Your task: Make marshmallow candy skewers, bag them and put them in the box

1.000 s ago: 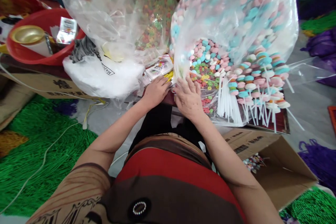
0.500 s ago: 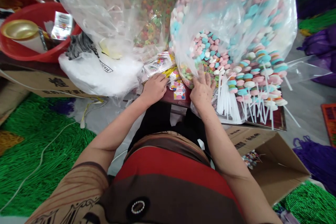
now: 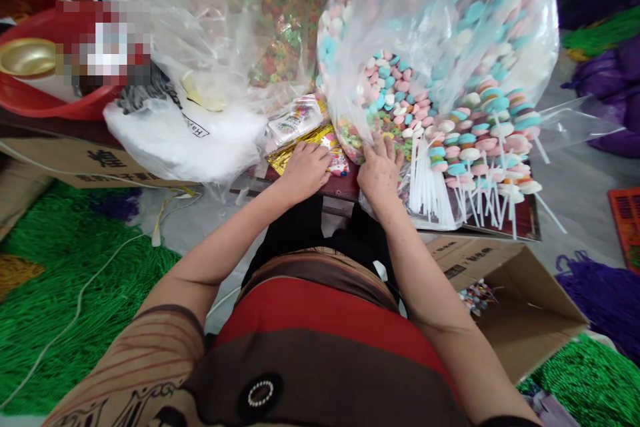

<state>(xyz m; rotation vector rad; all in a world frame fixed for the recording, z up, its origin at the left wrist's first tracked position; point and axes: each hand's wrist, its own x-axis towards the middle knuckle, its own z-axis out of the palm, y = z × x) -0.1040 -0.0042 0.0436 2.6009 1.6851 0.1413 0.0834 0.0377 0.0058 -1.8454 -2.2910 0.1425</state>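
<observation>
My left hand (image 3: 307, 170) is at the front of the table with its fingers pressed together. Its fingertips close on the edge of a small colourful printed card (image 3: 340, 165). Gold twist ties (image 3: 285, 150) lie beside and partly under this hand. My right hand (image 3: 381, 170) rests with fingers apart at the mouth of a clear bag, touching ring-shaped gummies (image 3: 353, 140); its palm side is hidden. Just right of it lie white sticks (image 3: 427, 190) and a pile of candy skewers (image 3: 483, 140) in pink, blue and white.
Behind my hands stand a big bag of pink, blue and white candies (image 3: 500, 7) and a bag of gummy rings (image 3: 285, 27). A white plastic bag (image 3: 190, 140) and red basin (image 3: 30, 103) are on the left. An open cardboard box (image 3: 530, 320) sits below right.
My left hand has shifted slightly right onto the printed card, which has moved up and is now partly covered. More gold ties show. My right hand stays nearly in place; the view has drifted slightly.
</observation>
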